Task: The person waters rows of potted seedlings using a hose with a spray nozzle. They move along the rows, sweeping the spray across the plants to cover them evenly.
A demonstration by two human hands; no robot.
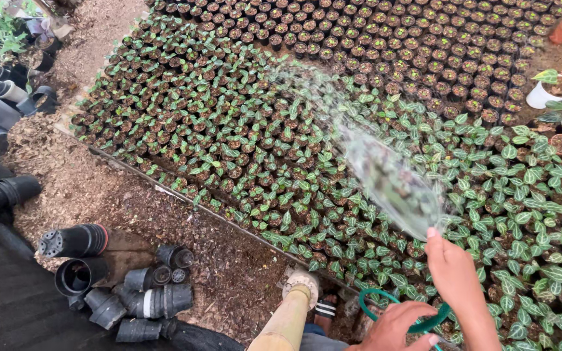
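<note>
While the right hand [449, 263] pinches the green hose [398, 311], the left hand [395, 328] grips it below.

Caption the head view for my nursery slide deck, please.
Right hand fans water over potted seedlings while left hand holds the green hose.
</note>
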